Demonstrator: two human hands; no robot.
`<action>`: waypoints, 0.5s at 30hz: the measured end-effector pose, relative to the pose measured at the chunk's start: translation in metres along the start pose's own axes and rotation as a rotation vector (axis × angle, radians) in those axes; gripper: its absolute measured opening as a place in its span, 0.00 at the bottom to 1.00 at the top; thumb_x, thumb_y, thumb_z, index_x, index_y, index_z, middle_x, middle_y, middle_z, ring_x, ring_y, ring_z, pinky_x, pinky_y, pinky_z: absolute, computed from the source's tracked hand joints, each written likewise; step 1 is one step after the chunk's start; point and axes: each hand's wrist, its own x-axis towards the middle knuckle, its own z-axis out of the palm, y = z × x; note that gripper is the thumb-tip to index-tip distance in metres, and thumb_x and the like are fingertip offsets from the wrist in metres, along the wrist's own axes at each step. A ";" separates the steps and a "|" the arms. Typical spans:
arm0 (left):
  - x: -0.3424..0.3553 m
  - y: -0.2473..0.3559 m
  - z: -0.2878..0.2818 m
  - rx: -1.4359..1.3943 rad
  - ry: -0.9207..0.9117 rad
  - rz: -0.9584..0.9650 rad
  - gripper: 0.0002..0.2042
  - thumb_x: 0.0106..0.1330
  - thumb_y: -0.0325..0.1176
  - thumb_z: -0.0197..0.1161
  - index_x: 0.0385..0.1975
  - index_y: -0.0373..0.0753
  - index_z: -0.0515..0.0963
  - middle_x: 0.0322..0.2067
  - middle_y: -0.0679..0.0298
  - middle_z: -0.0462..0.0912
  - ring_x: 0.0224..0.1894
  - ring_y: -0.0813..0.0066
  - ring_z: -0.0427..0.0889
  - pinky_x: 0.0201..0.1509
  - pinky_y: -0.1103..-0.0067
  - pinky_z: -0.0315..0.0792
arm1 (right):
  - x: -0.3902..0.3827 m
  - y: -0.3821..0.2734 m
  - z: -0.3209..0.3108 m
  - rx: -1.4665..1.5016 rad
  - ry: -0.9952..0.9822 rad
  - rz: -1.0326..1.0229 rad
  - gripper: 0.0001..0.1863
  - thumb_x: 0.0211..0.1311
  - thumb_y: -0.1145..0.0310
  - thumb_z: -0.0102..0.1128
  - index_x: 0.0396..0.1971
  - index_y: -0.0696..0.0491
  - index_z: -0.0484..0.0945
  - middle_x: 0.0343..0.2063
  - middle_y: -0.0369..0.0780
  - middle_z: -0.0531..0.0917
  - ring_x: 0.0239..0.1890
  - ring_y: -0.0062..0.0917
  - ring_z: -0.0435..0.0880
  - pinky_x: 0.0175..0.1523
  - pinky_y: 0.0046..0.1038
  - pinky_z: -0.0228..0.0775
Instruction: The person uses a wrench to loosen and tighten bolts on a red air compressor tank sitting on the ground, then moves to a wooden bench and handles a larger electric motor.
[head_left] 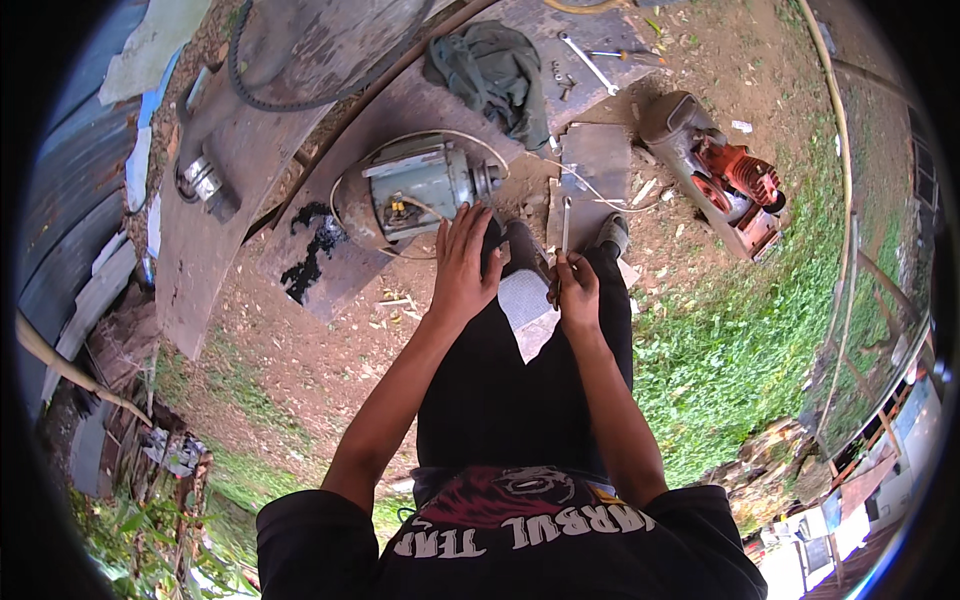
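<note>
A grey-green electric motor [420, 188] lies on its side on a dark board, a thin cable looped around it and yellow parts showing in an opening on its side. Beside its shaft end is my left hand [467, 262], open with fingers stretched forward; whether the fingertips touch the motor I cannot tell. My right hand [576, 292] is closed around the lower end of a silver wrench [567, 228], which points away from me above the boards between my feet. Both hands are over my knees.
A dark green cloth [492, 82] lies beyond the motor. Another wrench [590, 65], a screwdriver [622, 56] and small sockets rest on the far board. At the right stands a red pump head [738, 172] on a rusty tank. A black belt [285, 105] lies at far left.
</note>
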 end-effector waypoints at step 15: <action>0.052 0.082 0.096 0.079 0.014 0.172 0.24 0.57 0.25 0.60 0.57 0.33 0.68 0.53 0.48 0.72 0.58 0.46 0.70 0.62 0.61 0.63 | 0.024 -0.025 -0.146 0.667 -0.189 0.167 0.11 0.72 0.65 0.49 0.46 0.55 0.74 0.29 0.35 0.75 0.31 0.24 0.75 0.38 0.28 0.70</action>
